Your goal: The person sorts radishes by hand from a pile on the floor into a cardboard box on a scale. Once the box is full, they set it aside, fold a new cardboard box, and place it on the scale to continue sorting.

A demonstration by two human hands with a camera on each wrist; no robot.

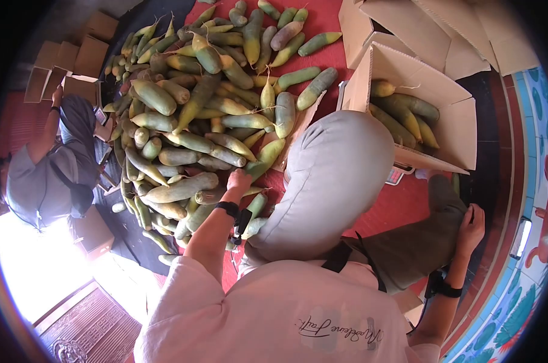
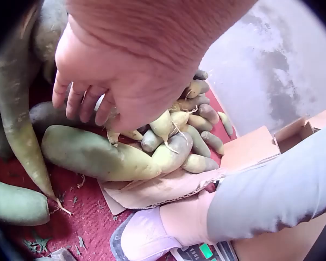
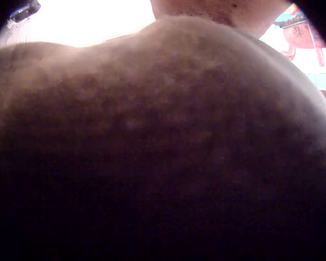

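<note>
On my feed, long green-and-yellow radishes (image 1: 195, 112) lay heaped at left. The left hand (image 1: 240, 179), loosely bent, gripping nothing I could see, was at the end of a yellow-green radish (image 1: 266, 157). An open brown cardboard box (image 1: 428, 77) held more; the right hand (image 1: 472, 228) rested empty, relaxed, on a dark-trousered knee (image 1: 434, 239).

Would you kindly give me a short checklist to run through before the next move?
1. Left hand firmly holding the nearest radish: cannot tell; the grip is unclear.
2. Right hand free: ok; it is by the right leg, nothing visible in it.
3. Box open: ok; radishes lie inside.
4. Direct way from left hand to box: not ok; the left knee lies between.
5. Scale display readable: cannot tell; no clear digits.
</note>
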